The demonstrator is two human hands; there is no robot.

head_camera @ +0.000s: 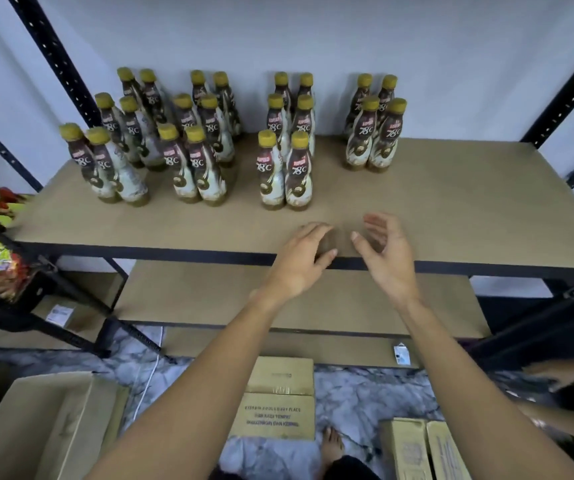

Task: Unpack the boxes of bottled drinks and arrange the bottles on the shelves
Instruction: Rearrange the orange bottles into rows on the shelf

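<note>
A bare foot stood on the marble floor beside closed cardboard boxes, with an open box at the lower left. Above them, both hands hung empty over the front edge of the shelf: the left hand palm down with fingers loosely curled, the right hand spread wide. The bottles stood upright farther back on that shelf in four double rows, the rightmost row shorter.

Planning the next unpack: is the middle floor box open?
Shut: the box has both flaps flat, with tape across the seam.
</note>
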